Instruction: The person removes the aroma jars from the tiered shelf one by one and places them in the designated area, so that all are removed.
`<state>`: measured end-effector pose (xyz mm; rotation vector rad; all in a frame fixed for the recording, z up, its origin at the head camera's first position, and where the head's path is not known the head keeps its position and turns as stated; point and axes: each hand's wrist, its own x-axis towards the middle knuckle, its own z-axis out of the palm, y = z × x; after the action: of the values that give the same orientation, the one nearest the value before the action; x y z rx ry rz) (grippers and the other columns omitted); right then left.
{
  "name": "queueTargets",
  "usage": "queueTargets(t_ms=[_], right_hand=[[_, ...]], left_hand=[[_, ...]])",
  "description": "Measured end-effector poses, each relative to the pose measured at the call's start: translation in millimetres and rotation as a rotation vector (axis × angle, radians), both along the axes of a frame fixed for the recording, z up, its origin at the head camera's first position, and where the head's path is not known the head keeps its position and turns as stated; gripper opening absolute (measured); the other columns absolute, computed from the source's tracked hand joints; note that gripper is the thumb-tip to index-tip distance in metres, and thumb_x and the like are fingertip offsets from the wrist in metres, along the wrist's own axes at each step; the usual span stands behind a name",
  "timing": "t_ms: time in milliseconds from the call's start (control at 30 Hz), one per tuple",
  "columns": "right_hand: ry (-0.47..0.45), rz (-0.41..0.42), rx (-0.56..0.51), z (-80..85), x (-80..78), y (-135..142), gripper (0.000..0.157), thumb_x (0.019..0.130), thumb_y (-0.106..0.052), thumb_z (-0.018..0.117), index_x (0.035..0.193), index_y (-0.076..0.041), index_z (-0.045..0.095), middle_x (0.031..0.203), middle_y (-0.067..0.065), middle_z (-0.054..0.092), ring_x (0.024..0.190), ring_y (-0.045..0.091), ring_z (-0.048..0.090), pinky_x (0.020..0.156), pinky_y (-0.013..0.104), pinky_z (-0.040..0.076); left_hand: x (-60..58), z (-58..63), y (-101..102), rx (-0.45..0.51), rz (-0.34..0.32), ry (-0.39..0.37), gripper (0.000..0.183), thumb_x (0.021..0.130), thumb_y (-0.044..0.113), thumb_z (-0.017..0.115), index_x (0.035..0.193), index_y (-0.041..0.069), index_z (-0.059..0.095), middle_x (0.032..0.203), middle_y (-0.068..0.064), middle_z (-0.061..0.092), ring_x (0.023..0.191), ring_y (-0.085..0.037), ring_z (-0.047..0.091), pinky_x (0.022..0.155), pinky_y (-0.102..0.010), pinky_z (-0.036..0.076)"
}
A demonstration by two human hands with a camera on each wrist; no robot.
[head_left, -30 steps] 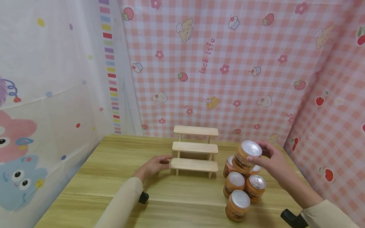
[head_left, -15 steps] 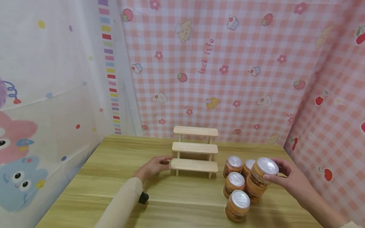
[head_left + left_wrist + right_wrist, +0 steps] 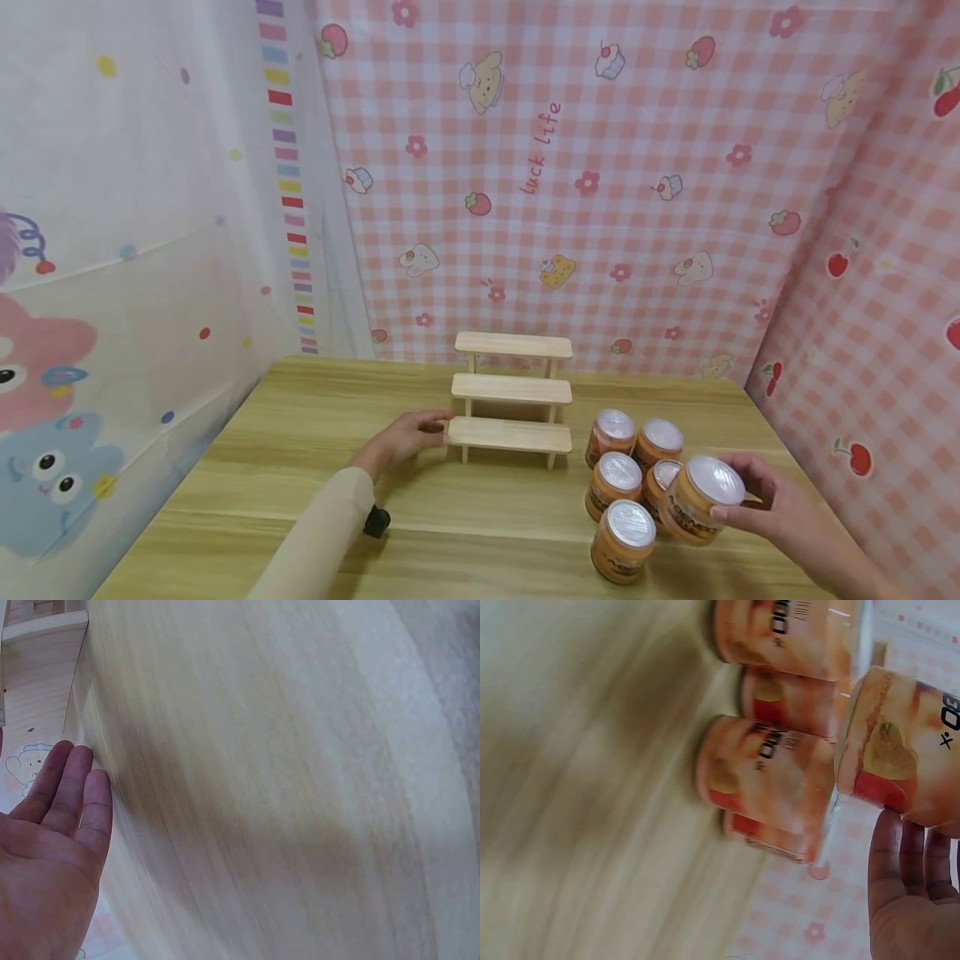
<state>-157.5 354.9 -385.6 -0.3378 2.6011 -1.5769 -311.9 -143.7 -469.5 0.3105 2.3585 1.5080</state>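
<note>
My right hand (image 3: pixel 783 518) grips an orange can (image 3: pixel 688 510) with a silver lid, thumb on the near side and fingers behind. The can is slightly tilted above the table, right of several like cans standing upright in a cluster, including the front can (image 3: pixel 624 546). In the right wrist view the held can (image 3: pixel 900 754) rests against the fingers (image 3: pixel 913 859). My left hand (image 3: pixel 405 437) is at the left end of the bottom step of a three-tier wooden shelf (image 3: pixel 510 433). Its fingers (image 3: pixel 96 806) extend nearly straight in the left wrist view; the thumb is hidden there.
The wood-grain table (image 3: pixel 322 417) carries the shelf at its back middle and the cans to the right. A pink checked cloth (image 3: pixel 645 217) hangs behind and along the right side. A white patterned cloth (image 3: pixel 165 275) borders the left.
My right hand has carried the can from above the back cans rightward and toward me, lowering it to the right of the cluster. The left hand stays at the shelf.
</note>
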Motion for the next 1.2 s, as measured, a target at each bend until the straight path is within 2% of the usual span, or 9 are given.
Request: queueTargets(t_ms=[100,267,533,700,933,1200], right_hand=[[-0.02,0.04,-0.026,-13.0,1.5,5,0.048,0.093,-0.002,0.066,0.133,0.01,0.042,0.113,-0.008,0.061,0.102,0.0,0.06,0.08,0.027,0.056],[0.029,0.075,0.011,-36.4,1.9,12,0.049,0.09,0.001,0.068,0.128,0.016,0.043,0.109,-0.015,0.06,0.099,-0.004,0.058,0.076,0.024,0.056],[0.011,0.067,0.043,-64.5,5.6,14,0.054,0.086,-0.001,0.074,0.126,0.019,0.043,0.108,-0.018,0.059,0.099,-0.01,0.052,0.078,0.02,0.053],[-0.023,0.071,0.002,-77.0,7.4,14,0.056,0.085,-0.002,0.075,0.126,0.019,0.042,0.109,-0.011,0.06,0.099,-0.008,0.053,0.079,0.02,0.054],[-0.161,-0.009,-0.007,-80.6,12.2,9,0.066,0.086,-0.011,0.078,0.131,0.019,0.039,0.118,0.016,0.059,0.098,-0.005,0.054,0.083,0.025,0.054],[-0.123,-0.039,0.007,-79.7,12.1,4,0.068,0.087,-0.008,0.075,0.136,0.018,0.036,0.125,0.023,0.055,0.1,-0.008,0.052,0.082,0.024,0.054]], left_hand=[[0.1,-0.2,0,-0.002,-0.001,0.004,0.052,0.096,0.021,0.067,0.144,0.009,0.053,0.141,-0.023,0.05,0.134,-0.04,0.043,0.109,-0.057,0.034],[0.5,-0.2,0,0.008,0.007,0.0,0.051,0.096,0.02,0.067,0.144,0.01,0.053,0.142,-0.021,0.051,0.134,-0.038,0.043,0.11,-0.056,0.033],[1.7,2.4,3,0.007,0.003,-0.011,0.05,0.097,0.02,0.067,0.144,0.01,0.053,0.142,-0.02,0.051,0.134,-0.038,0.043,0.11,-0.056,0.034],[-1.0,-0.8,7,0.016,-0.016,-0.002,0.051,0.096,0.021,0.067,0.143,0.01,0.053,0.141,-0.021,0.051,0.133,-0.038,0.044,0.109,-0.057,0.035],[1.5,-1.9,10,0.009,-0.022,0.002,0.049,0.096,0.023,0.067,0.143,0.011,0.055,0.14,-0.02,0.052,0.132,-0.038,0.045,0.109,-0.057,0.035],[1.8,-3.0,6,-0.007,-0.02,0.017,0.052,0.097,0.026,0.067,0.145,0.011,0.052,0.142,-0.02,0.051,0.133,-0.038,0.044,0.108,-0.057,0.037]])
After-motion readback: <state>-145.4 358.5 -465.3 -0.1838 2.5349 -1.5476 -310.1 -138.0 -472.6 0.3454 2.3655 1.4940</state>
